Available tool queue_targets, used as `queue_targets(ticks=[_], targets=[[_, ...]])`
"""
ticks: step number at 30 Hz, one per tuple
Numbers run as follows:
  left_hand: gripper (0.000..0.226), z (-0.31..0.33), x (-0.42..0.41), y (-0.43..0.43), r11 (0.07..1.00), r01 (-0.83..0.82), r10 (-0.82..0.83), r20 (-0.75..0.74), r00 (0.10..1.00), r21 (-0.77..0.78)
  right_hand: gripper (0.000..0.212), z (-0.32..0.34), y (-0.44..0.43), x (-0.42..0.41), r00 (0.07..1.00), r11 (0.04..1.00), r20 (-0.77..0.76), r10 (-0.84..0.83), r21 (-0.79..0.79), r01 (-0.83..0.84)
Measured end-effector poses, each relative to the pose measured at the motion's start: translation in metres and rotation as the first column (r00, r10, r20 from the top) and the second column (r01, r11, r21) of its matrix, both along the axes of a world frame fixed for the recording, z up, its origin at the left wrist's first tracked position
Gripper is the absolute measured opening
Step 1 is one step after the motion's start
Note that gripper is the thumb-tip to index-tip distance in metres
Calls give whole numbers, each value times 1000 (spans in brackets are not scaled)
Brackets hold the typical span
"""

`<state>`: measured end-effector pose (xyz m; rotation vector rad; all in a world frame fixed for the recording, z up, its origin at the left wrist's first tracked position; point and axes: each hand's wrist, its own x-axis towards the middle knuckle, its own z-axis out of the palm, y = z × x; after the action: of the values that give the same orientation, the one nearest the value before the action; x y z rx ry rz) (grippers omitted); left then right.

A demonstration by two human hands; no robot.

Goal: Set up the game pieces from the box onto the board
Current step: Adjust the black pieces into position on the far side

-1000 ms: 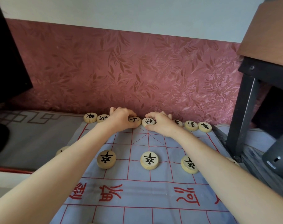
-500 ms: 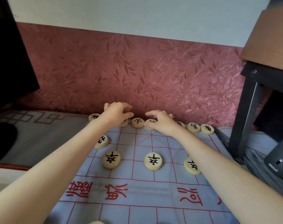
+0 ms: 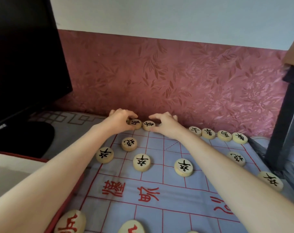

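Observation:
A blue cloth board [image 3: 173, 190] with red lines lies in front of me. Round wooden pieces with black characters stand on its far half: a back row along the wall, two pieces one row nearer, and a row of soldier pieces [image 3: 141, 162]. My left hand [image 3: 119, 121] pinches a back-row piece [image 3: 136, 123] near the board's far left. Right beside it, my right hand [image 3: 166, 126] pinches the neighbouring piece [image 3: 148, 125]. Several more back-row pieces [image 3: 208, 133] sit to the right. Two red-lettered pieces [image 3: 70, 222] lie at the near edge. No box shows clearly.
A black monitor [image 3: 25, 56] stands at the left with a dark pad [image 3: 40, 140] below it. The pink patterned wall [image 3: 176, 81] rises right behind the back row. A dark furniture leg [image 3: 284, 123] stands at the board's right edge.
Both hands have moved left along the back row, from the middle pieces to the two near the far left. The view has swung left and down with them.

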<state>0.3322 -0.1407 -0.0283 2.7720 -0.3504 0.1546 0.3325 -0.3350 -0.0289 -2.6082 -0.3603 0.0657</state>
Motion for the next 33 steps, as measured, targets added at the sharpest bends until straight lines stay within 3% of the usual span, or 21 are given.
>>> queue_targets(ticks=[9,15,22,27,30,33], targets=[[46,-4,10,5,998,33,-32,-16,999,51,45,-3,7,13,998,994,17,54,-92,-53],[49,-3,16,-5,988,-3,-10,88,996,152,45,-7,11,17,991,981,106,84,-184,-63],[51,-8,22,-11,977,-41,27,68,997,211,57,-7,18,20,981,963,189,49,-271,4],[48,-9,22,-15,981,-70,59,69,996,178,67,1,14,11,995,979,88,55,-199,-37],[48,-11,22,-15,984,-43,38,35,999,172,58,9,10,1,996,979,24,86,-189,-80],[52,-11,22,-11,1000,3,-1,-80,997,27,50,12,8,-4,995,977,26,96,-192,-89]])
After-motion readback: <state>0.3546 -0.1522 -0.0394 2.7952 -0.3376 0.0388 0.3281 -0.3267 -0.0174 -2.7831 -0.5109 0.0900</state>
